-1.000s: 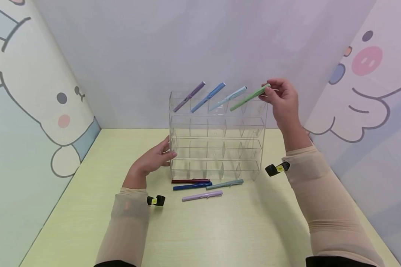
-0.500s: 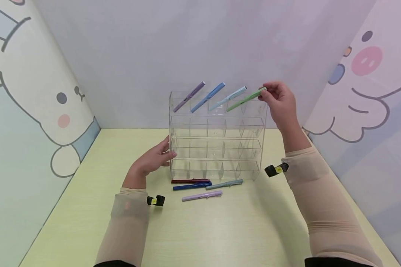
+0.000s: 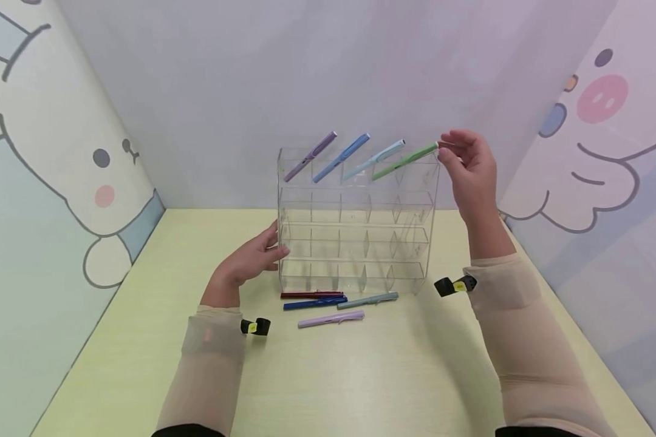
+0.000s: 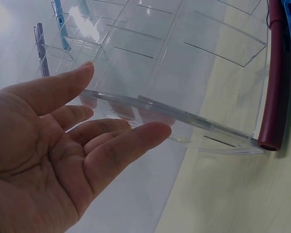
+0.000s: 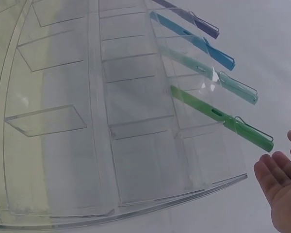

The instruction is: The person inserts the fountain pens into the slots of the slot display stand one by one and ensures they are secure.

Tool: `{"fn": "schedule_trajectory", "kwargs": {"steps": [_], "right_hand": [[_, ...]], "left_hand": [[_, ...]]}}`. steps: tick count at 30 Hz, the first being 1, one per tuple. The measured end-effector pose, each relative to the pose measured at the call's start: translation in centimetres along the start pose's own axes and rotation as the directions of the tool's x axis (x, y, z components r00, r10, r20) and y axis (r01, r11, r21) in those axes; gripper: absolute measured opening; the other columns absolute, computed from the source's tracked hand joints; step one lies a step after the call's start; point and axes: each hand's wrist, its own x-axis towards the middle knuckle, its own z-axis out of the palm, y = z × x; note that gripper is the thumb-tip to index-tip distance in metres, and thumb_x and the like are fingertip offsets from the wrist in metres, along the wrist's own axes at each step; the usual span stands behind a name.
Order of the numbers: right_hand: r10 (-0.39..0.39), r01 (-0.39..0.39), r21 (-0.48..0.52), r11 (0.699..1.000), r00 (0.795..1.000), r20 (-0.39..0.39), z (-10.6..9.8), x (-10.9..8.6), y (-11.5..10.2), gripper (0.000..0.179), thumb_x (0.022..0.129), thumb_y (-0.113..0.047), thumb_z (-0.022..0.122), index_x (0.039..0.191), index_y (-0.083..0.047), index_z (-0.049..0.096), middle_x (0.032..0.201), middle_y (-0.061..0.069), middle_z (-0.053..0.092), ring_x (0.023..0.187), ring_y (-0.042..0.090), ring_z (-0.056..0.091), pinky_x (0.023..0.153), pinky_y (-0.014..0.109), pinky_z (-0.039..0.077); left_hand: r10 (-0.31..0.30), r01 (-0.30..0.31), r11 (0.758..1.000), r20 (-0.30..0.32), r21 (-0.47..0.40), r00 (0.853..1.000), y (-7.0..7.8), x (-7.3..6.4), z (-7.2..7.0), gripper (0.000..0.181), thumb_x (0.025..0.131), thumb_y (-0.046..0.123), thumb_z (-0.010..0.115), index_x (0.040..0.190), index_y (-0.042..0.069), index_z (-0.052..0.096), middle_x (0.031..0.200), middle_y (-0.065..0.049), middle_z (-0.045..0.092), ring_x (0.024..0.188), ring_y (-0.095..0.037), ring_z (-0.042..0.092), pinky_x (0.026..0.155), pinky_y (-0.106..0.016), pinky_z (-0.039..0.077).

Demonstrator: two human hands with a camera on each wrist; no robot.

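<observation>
A clear acrylic pen rack [image 3: 355, 224] with several tiers of compartments stands upright on the table. Four pens would count as several: purple [image 3: 310, 156], blue [image 3: 341, 158] and pale blue [image 3: 374, 160] ones lean in the top tier, beside a green pen [image 3: 406, 161]. My right hand [image 3: 472, 173] is just off the green pen's upper end; the right wrist view shows a gap between its fingertips and the green pen [image 5: 223, 118]. At the rack's left side, my left hand [image 3: 251, 258] rests with extended fingers against the side panel [image 4: 174, 112].
In front of the rack lie a dark red pen [image 3: 311, 295], a dark blue pen [image 3: 314, 303], a grey-green pen [image 3: 367, 301] and a lilac pen [image 3: 330, 320]. A pale wall [image 3: 328, 73] stands behind, with cartoon-printed panels on both sides.
My right hand has let go of the green pen and drawn slightly away to the right. The green pen now leans in the top tier. My left hand stays in place.
</observation>
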Motion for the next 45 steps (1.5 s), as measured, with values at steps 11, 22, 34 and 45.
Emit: {"fn": "schedule_trajectory", "kwargs": {"steps": [11,22,34,45], "right_hand": [[-0.055,0.056,0.016,0.998,0.997,-0.058,-1.2,-2.9,-1.4,0.035,0.091,-0.002,0.066,0.125,-0.001,0.059,0.125,0.016,0.06,0.121,0.026,0.058,0.101,0.026,0.047],[-0.047,0.044,0.057,0.997,0.997,0.055,-1.1,-8.3,-0.3,0.035,0.092,0.003,0.063,0.126,0.008,0.055,0.126,0.023,0.06,0.117,0.025,0.061,0.097,0.024,0.05],[0.081,-0.064,-0.09,0.994,0.976,0.204,-0.5,-12.4,1.5,0.037,0.097,-0.005,0.06,0.132,0.004,0.051,0.128,0.019,0.058,0.117,0.018,0.061,0.094,0.019,0.05],[0.305,-0.035,-0.471,0.881,0.803,0.512,0.3,-13.8,1.9,0.033,0.099,-0.024,0.061,0.13,-0.013,0.057,0.121,0.002,0.064,0.108,0.013,0.063,0.089,0.026,0.053]], "left_hand": [[0.003,-0.003,1.0,0.002,0.001,1.0,0.0,0.2,-0.2,0.072,0.103,0.029,0.051,0.15,0.057,0.004,0.164,0.001,0.014,0.141,-0.041,0.035,0.104,-0.056,0.043],[-0.009,0.009,1.0,-0.005,-0.01,1.0,0.2,0.0,-0.2,0.072,0.103,0.027,0.051,0.151,0.056,0.006,0.163,0.002,0.019,0.14,-0.04,0.038,0.103,-0.056,0.044],[-0.008,0.008,1.0,-0.004,-0.007,1.0,0.1,-0.2,-0.2,0.072,0.103,0.028,0.052,0.152,0.054,0.005,0.164,0.003,0.016,0.141,-0.04,0.037,0.103,-0.056,0.045],[0.007,-0.007,1.0,0.009,-0.016,1.0,0.1,-0.5,-0.6,0.072,0.103,0.028,0.051,0.152,0.054,0.005,0.163,0.004,0.019,0.14,-0.034,0.04,0.104,-0.057,0.044]]}}
